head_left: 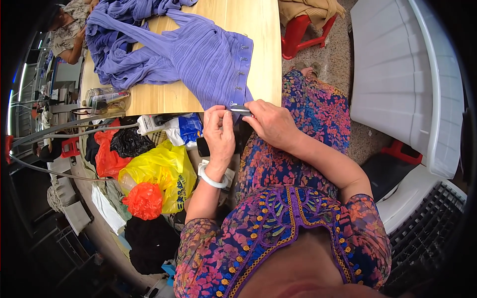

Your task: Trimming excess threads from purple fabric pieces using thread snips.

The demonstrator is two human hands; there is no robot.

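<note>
A purple pleated garment (201, 54) lies over the wooden table, with several small metal hooks along its smooth band at the right. One end of that band reaches the near table edge, between my hands. My right hand (276, 124) grips a pair of small thread snips (241, 110), their pale blades pointing left over the band's corner. Close beside the blades, my left hand (219, 134) is closed in a pinch at the garment's lower edge. Whether it holds cloth or thread is too small to make out. A white bangle (211, 182) circles my left wrist.
On the table's (164, 102) left edge lies a clear jar (107, 101) with tools. Below are yellow (166, 169) and red plastic bags (143, 201). A red stool (305, 37) bearing tan cloth stands beyond, a large white bin (397, 74) at right. Another person (69, 30) sits far left.
</note>
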